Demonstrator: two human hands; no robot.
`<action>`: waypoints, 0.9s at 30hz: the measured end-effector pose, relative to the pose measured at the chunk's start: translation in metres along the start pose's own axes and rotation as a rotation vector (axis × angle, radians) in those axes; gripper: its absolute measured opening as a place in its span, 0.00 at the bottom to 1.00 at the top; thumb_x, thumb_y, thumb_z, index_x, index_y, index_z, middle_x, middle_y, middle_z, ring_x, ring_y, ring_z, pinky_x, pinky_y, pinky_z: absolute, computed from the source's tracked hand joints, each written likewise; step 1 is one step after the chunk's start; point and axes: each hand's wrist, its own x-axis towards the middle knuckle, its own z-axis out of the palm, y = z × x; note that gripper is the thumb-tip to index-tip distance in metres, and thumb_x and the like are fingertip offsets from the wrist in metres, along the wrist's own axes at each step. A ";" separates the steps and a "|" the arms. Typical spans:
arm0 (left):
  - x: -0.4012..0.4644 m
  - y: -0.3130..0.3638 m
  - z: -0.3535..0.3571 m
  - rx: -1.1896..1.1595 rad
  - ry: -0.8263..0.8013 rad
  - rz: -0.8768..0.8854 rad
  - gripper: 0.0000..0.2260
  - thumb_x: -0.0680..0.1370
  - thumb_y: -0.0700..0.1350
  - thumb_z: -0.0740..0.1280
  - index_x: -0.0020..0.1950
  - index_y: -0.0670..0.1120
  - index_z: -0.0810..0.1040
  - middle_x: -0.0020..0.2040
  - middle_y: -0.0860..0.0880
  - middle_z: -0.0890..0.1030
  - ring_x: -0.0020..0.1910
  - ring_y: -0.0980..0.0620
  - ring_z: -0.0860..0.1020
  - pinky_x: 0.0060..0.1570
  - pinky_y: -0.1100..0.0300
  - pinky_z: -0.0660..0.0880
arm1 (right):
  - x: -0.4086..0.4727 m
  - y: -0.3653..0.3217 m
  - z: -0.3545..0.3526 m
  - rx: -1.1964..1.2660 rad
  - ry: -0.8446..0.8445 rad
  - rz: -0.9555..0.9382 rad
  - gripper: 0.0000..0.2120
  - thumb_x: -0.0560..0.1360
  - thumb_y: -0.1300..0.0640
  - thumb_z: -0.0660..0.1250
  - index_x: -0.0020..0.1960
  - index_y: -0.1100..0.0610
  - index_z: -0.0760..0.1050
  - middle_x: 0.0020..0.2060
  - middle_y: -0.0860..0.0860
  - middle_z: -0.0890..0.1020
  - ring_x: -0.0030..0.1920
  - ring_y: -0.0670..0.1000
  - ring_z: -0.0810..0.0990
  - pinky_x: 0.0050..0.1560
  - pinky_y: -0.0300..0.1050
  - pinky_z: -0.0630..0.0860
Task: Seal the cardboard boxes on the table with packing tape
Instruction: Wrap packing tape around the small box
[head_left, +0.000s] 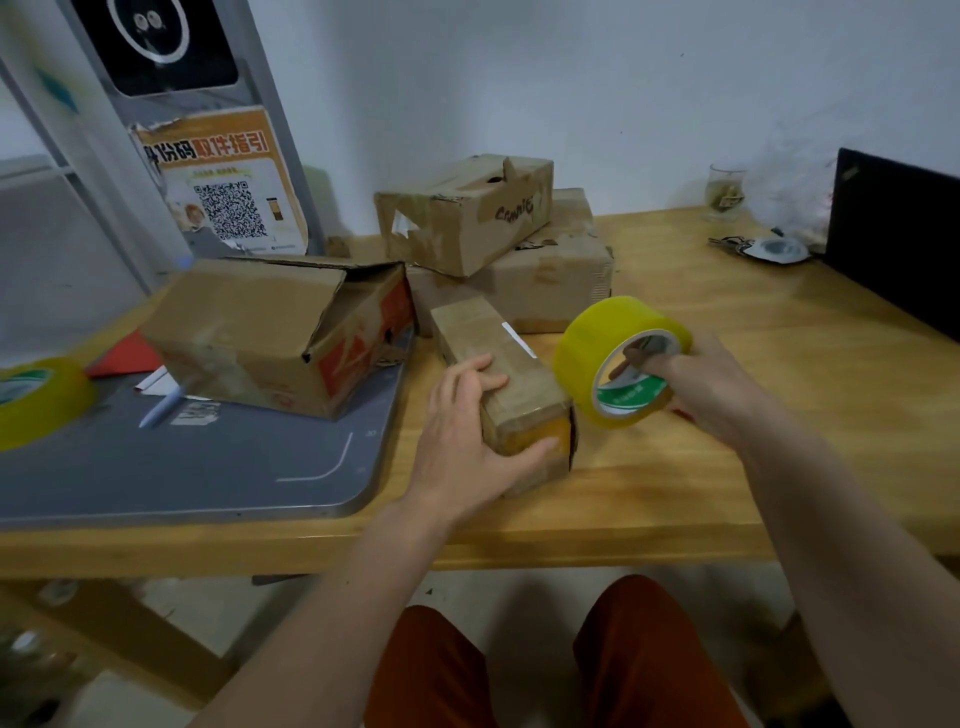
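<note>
Taping of small brown cardboard box (496, 374) under way.
Left hand (467, 431) grips box; right hand (711, 384) fingers hold yellow tape roll (621, 358); next, draw strip across.

The tape roll (618, 358) is bright yellow, with a white and green printed core. Just left of it, the small box (498, 374) is plain brown cardboard with a yellowish taped end and a thin white strip on top. Further left of the roll, the open box (270, 332) is brown with a red-orange printed side. It lies partly on a grey board (208, 467) marked with thin white lines. The second tape roll (36, 400), far left, is yellow too. The table (727, 415) is honey-coloured wood.
</note>
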 end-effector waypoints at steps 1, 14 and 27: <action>0.004 0.005 -0.004 0.079 -0.055 -0.002 0.37 0.62 0.73 0.65 0.63 0.50 0.69 0.72 0.53 0.65 0.75 0.52 0.59 0.74 0.49 0.61 | 0.001 0.001 -0.001 0.018 -0.009 0.016 0.06 0.78 0.67 0.65 0.45 0.59 0.78 0.45 0.61 0.83 0.47 0.60 0.82 0.51 0.59 0.79; 0.077 0.033 -0.033 0.181 -0.752 -0.044 0.31 0.68 0.69 0.66 0.68 0.59 0.72 0.78 0.62 0.59 0.79 0.59 0.44 0.74 0.38 0.34 | 0.005 0.012 -0.001 0.068 -0.010 0.041 0.04 0.77 0.64 0.67 0.51 0.60 0.79 0.44 0.57 0.85 0.51 0.59 0.83 0.53 0.58 0.80; 0.067 0.031 -0.021 0.224 -0.606 -0.033 0.41 0.67 0.63 0.77 0.76 0.53 0.65 0.78 0.57 0.57 0.79 0.53 0.42 0.75 0.54 0.50 | -0.017 0.037 0.062 0.824 0.038 0.257 0.11 0.78 0.61 0.65 0.59 0.58 0.77 0.49 0.56 0.84 0.45 0.53 0.84 0.34 0.48 0.81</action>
